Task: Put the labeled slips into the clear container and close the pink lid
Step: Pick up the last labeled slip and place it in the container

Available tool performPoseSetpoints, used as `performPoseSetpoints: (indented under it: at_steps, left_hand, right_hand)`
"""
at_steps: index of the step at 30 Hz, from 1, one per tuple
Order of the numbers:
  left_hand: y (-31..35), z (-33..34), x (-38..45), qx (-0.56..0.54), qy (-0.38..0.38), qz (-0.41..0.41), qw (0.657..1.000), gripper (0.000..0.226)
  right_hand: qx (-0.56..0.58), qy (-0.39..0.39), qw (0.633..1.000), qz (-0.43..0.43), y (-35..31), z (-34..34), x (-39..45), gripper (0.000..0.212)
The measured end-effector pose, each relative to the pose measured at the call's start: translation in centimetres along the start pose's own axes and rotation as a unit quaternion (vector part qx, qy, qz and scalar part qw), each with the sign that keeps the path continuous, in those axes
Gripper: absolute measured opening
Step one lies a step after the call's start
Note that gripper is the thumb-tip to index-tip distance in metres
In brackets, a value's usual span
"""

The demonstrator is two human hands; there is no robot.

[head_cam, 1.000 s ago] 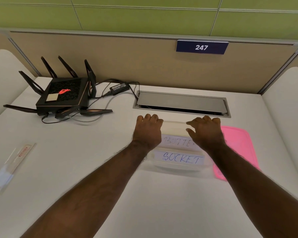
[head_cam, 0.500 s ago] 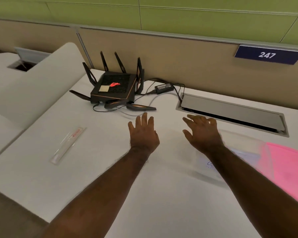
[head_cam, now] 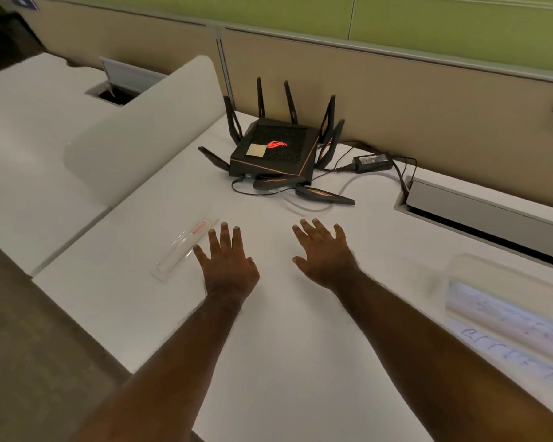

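Reaching forward over a smooth, matte white desk [head_cam: 268, 362], a person's left hand [head_cam: 225, 261] and right hand [head_cam: 324, 253] both hover with fingers spread and straight, holding nothing. The task looks partly done: far to the right of the right hand, at the picture's edge, sits the clear container [head_cam: 479, 282], a shallow box of glossy see-through plastic with rounded corners, and at least two labeled slips [head_cam: 508, 333] of pale paper with blurred blue handwriting already lie inside it. The pink lid is out of view, so closing it appears to be left. Just to the left of the left hand's fingertips, close but not touching, lies a long narrow transparent sleeve [head_cam: 186, 247] with a small red mark at its far end; whether it holds another slip cannot be told, though both hands point roughly that way. Beyond the fingertips stands a black angular router [head_cam: 275, 154] with stiff upright antennas, a glowing red emblem and dark cables running to a power brick [head_cam: 372, 161]. Beyond and right of the right hand, a grey metal cable hatch [head_cam: 479, 208] is set in the desk.
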State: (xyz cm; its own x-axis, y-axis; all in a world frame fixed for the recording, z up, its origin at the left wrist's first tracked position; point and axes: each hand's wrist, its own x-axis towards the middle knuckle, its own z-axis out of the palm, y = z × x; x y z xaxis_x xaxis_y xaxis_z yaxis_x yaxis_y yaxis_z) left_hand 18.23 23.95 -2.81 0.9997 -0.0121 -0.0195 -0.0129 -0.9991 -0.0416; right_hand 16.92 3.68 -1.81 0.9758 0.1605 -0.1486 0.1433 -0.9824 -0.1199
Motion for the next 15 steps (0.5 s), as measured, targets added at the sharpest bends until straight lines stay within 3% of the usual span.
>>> performPoseSetpoints:
  at_steps: [8,15]
  left_hand:
    - [-8.7,1.8,-0.1,0.007,-0.014,-0.077,0.997,0.078]
    - [-13.5,2.5,0.2,0.022,-0.022,-0.097,0.995,0.075]
  right_hand:
    - [-0.009,-0.022,0.996,-0.086,-8.2,2.5,6.2,0.073]
    - [-0.004,-0.045,0.989,-0.142,-14.5,3.5,10.1,0.077]
